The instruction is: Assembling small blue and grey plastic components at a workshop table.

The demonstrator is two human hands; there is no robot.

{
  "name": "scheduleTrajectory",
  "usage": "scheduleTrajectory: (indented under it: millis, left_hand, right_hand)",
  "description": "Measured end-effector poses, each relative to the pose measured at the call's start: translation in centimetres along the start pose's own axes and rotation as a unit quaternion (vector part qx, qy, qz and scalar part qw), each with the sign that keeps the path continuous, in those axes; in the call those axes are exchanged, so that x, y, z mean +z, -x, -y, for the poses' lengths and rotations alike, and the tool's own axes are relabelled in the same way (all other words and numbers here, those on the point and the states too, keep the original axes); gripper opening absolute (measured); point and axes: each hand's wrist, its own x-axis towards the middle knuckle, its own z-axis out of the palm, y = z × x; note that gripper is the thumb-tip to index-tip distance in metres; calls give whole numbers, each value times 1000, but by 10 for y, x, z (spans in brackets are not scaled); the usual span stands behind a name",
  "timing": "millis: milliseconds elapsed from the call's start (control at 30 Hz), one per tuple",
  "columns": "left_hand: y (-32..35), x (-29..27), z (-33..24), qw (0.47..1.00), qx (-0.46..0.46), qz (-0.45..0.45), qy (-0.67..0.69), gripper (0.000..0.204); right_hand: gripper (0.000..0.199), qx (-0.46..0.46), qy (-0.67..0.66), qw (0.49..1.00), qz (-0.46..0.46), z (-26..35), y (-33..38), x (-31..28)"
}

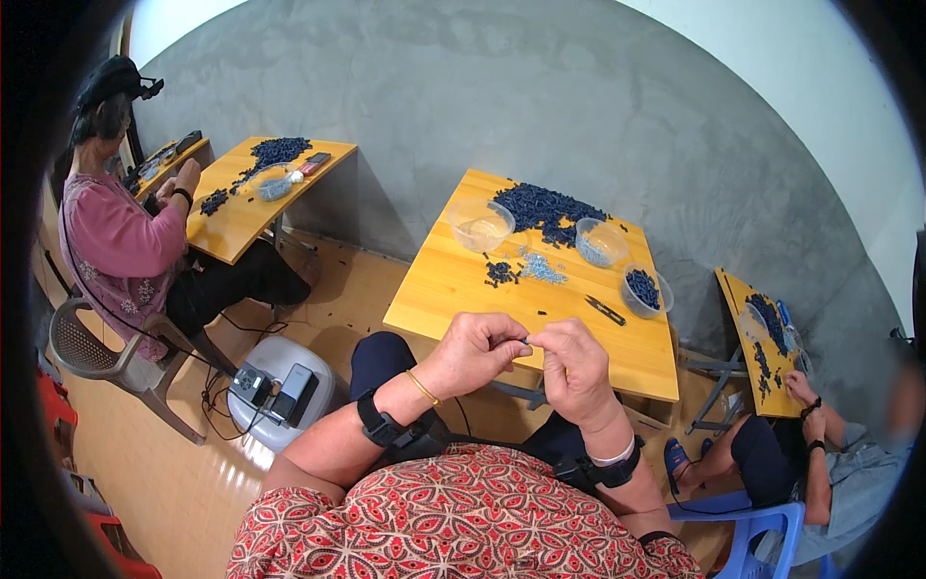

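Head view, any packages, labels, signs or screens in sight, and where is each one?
Phone: far left table, by the dark pile; flat pinkish-red rectangle with dark screen.
Devices: on the white stool at the person's left; small dark and grey boxes with cables.
No packages, labels or signs.

A small flat phone [314,162] with a dark screen and a reddish edge is seen on the far left table [231,227], by the pile of dark blue bits. A second dark, flat phone [294,383] is laid on top of the white round stool [280,396] on the floor, beside a small black box [253,384]. Both screens are dark. No labels, signs or packages are seen.
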Motion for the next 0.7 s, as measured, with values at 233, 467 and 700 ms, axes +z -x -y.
scheduleTrajectory:
  millis: [233, 467, 700]
  left_hand:
    - [6, -2, 10, 993, 5, 14, -120, 2]
    - [4, -4, 39, 994, -45, -2, -104, 3]
    - [-8, -15, 90, 993, -98, -14, -62, 5]
  right_hand:
    - [25, -57, 82, 993, 61, 4, 5, 9]
    - [23, 15, 15, 998, 62, -24, 24, 34]
    - [19, 139, -100, 982, 74, -62, 37, 62]
